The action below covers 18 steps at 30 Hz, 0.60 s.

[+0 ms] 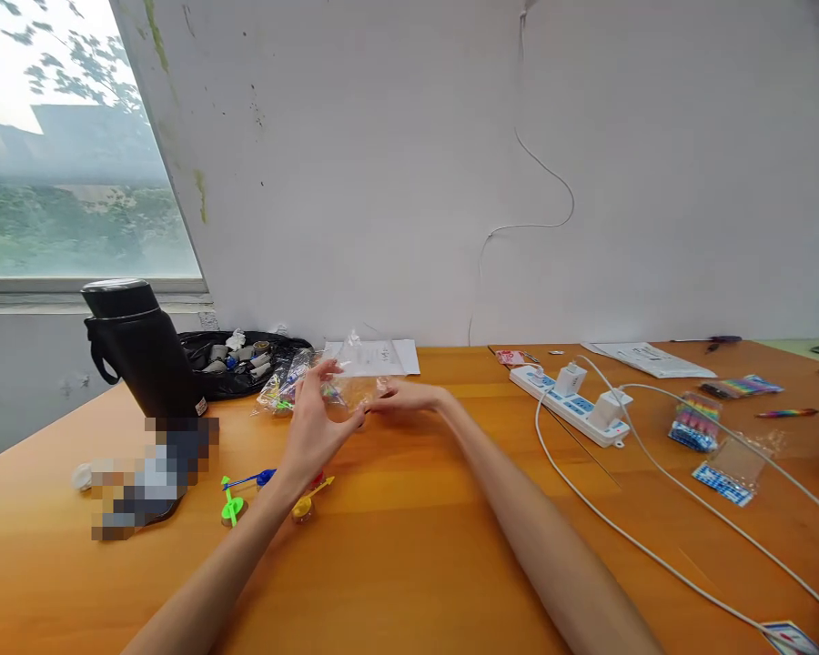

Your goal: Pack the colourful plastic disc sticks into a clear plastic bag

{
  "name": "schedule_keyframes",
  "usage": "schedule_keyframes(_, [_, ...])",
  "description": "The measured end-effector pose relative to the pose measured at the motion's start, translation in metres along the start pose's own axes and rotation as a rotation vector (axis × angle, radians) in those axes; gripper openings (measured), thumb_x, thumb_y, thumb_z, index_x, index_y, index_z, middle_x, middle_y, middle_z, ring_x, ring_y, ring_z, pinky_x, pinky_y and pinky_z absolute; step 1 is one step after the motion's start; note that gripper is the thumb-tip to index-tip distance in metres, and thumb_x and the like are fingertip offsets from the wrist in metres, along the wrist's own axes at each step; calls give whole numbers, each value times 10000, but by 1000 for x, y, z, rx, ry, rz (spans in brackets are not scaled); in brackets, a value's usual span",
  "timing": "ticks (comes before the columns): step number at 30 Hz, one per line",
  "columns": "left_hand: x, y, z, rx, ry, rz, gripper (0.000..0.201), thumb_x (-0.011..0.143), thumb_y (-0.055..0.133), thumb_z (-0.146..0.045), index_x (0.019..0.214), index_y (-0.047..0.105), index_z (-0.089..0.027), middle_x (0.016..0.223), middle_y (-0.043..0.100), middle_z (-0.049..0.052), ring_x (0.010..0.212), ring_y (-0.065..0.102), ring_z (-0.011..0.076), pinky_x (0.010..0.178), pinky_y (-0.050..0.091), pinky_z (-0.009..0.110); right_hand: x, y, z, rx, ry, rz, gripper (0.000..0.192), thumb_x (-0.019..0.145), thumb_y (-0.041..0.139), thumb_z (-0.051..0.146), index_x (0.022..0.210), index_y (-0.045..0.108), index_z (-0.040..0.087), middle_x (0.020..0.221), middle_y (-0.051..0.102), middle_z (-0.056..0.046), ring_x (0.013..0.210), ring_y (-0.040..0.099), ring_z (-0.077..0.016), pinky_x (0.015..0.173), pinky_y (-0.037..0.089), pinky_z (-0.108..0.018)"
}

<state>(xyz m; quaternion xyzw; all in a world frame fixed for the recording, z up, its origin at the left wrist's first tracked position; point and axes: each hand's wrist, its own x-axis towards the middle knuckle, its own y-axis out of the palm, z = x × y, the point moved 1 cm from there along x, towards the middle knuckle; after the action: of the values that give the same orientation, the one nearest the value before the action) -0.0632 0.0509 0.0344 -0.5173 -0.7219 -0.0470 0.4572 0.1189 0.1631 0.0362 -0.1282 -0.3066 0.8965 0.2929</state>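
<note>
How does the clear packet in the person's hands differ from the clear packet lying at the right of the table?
The held packet is lifted between the left hand and right hand, crumpled, near the table's middle. The right-side packet lies flat and untouched beside a white cable, with a blue patterned strip at its end. Both are transparent plastic.

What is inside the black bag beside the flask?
The black bag lies open, showing small grey and white pieces and one blue one. Whatever lies deeper is hidden by its folds and the black flask.
</note>
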Motion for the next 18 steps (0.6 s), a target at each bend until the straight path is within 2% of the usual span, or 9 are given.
schedule_keyframes(2, [-2,1,-7,-14,-10,33,643,772,707,-303,1337,404,-254,1232,553,91,1150,538,281,890,505,424,-26,-30,17,-136,78,-116,303,778,664,446,734,662,146,672,598,3,613,488,-110,567,365,-225])
schedule_keyframes(5, [-9,8,-16,-76,-65,115,598,782,701,-311,1312,428,-261,1216,567,83,1100,561,259,837,508,382,-72,-70,54,-313,93,-395,264,834,607,408,780,654,154,714,617,-12,637,496,-113,558,352,-223])
schedule_keyframes(8, [-20,16,-25,-138,-115,222,555,795,694,-327,1288,447,-272,1209,582,69,1072,580,243,798,504,354,-119,-89,98,-399,74,-662,275,898,554,422,867,656,169,785,632,-27,655,506,-111,555,357,-225])
schedule_keyframes(10, [-27,21,-30,-163,-122,282,546,789,698,-323,1275,456,-270,1204,588,67,1072,585,243,788,502,347,-144,-90,124,-441,24,-762,292,921,551,437,896,656,165,798,623,-37,680,521,-116,561,370,-230])
schedule_keyframes(12, [-31,23,-33,-168,-124,324,539,775,706,-313,1256,468,-265,1202,593,68,1079,585,247,786,502,346,-162,-85,146,-471,-41,-795,306,931,557,453,918,656,165,807,610,-40,712,537,-121,571,382,-232])
schedule_keyframes(15, [-32,24,-33,-147,-135,359,534,764,709,-312,1243,478,-261,1202,601,71,1071,593,252,794,502,358,-176,-73,168,-507,-85,-780,335,943,539,487,936,660,175,839,605,-35,736,550,-115,581,395,-226])
schedule_keyframes(18, [-32,24,-30,-147,-127,352,526,760,704,-313,1235,486,-253,1223,599,85,1087,594,262,777,507,357,-178,-64,179,-541,-76,-750,367,945,519,509,929,662,172,865,606,-25,747,559,-105,600,404,-218])
